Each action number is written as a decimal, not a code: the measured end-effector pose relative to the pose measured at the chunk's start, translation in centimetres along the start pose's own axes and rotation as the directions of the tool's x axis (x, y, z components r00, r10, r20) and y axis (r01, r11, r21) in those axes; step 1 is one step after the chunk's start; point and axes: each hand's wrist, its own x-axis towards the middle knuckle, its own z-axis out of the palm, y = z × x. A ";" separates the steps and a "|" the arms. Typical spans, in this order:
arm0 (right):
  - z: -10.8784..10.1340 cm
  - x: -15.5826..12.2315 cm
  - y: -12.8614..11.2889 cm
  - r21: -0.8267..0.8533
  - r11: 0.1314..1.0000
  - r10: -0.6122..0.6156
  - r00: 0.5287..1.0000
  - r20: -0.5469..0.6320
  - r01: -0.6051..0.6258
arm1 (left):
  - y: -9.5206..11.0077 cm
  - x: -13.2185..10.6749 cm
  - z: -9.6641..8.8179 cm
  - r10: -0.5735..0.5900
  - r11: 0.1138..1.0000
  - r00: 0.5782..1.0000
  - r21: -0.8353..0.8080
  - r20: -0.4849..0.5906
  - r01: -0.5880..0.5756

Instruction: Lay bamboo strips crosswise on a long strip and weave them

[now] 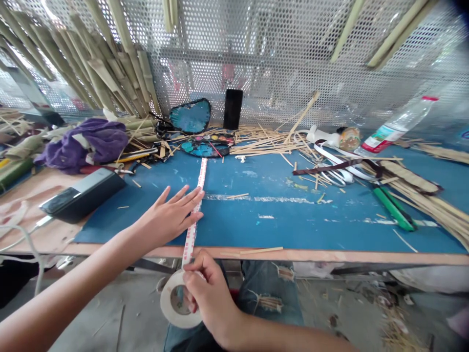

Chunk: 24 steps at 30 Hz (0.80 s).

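Note:
My right hand (pixel 210 293) is closed on a roll of white tape (pixel 169 305), held just off the table's front edge above my lap. From the roll a strip of tape (pixel 190 239) with red print runs away from me across the blue table mat (pixel 286 225). My left hand (pixel 176 215) lies flat on the mat with its fingers stretched, the fingertips and thumb over the strip. The strip's far end reaches a dark-rimmed blue pouch-like case (pixel 201 148), whose raised lid (pixel 190 116) stands behind it.
A black phone (pixel 233 109) leans at the back. Thin bamboo strips (pixel 264 139) lie along the rear edge. On the left are a purple cloth (pixel 88 144) and a grey device (pixel 84 193). A green cutter (pixel 394 208) and a plastic bottle (pixel 397 127) are on the right.

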 end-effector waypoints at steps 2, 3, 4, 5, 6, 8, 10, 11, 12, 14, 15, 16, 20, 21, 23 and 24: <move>-0.2 -0.4 -0.1 -0.081 0.996 -0.029 0.999 -0.015 0.028 | -0.3 -0.5 0.0 0.045 0.999 0.999 -0.014 0.031 -0.044; -0.4 -0.8 -0.6 -0.139 0.990 -0.039 0.999 -0.015 0.037 | -0.5 -0.9 -0.1 0.084 0.996 0.995 -0.026 0.049 -0.083; -0.5 -1.1 -1.3 -0.204 0.978 -0.049 0.999 -0.008 0.046 | -0.8 -1.4 -0.3 0.132 0.991 0.989 -0.045 0.068 -0.129; -0.6 -1.5 -2.2 -0.270 0.961 -0.060 0.998 0.008 0.060 | -1.0 -2.0 -0.6 0.183 0.981 0.980 -0.075 0.083 -0.177; -0.7 -1.9 -3.2 -0.333 0.940 -0.073 0.997 0.032 0.080 | -1.2 -2.7 -1.0 0.226 0.970 0.970 -0.117 0.093 -0.215; -0.6 -2.5 -5.3 -0.428 0.893 -0.111 0.990 0.092 0.140 | -1.3 -4.0 -1.8 0.275 0.943 0.957 -0.218 0.093 -0.250; -0.4 -2.9 -6.7 -0.454 0.873 -0.118 0.980 0.161 0.180 | -1.0 -5.1 -2.4 0.266 0.927 0.961 -0.292 0.070 -0.235; -0.2 -3.0 -7.1 -0.453 0.873 -0.106 0.977 0.187 0.182 | -0.8 -5.5 -2.5 0.253 0.923 0.966 -0.312 0.052 -0.225; -0.1 -3.0 -7.3 -0.451 0.875 -0.092 0.975 0.204 0.177 | -0.5 -5.7 -2.5 0.240 0.921 0.970 -0.323 0.028 -0.219; 0.2 -3.0 -7.0 -0.469 0.866 -0.078 0.974 0.212 0.172 | 0.1 -5.8 -2.0 0.215 0.919 0.976 -0.332 -0.031 -0.213; 0.3 -2.9 -6.8 -0.493 0.851 -0.086 0.975 0.206 0.179 | 0.2 -5.8 -1.7 0.194 0.919 0.979 -0.338 -0.058 -0.203; 0.4 -2.9 -6.5 -0.517 0.835 -0.099 0.976 0.195 0.189 | 0.3 -5.7 -1.4 0.167 0.921 0.983 -0.345 -0.077 -0.184; 0.5 -2.4 -5.6 -0.553 0.815 -0.106 0.982 0.156 0.176 | 0.7 -5.6 -0.5 0.079 0.912 0.986 -0.390 -0.145 -0.130; 0.5 -2.3 -5.5 -0.549 0.819 -0.099 0.983 0.154 0.168 | 0.8 -5.6 -0.4 0.080 0.905 0.981 -0.399 -0.178 -0.147; 0.6 -2.1 -5.3 -0.535 0.829 -0.096 0.984 0.152 0.164 | 1.2 -5.6 -0.1 0.085 0.897 0.962 -0.400 -0.260 -0.188; 0.6 -2.0 -5.2 -0.524 0.835 -0.101 0.984 0.150 0.166 | 1.5 -5.6 0.0 0.078 0.898 0.952 -0.393 -0.296 -0.196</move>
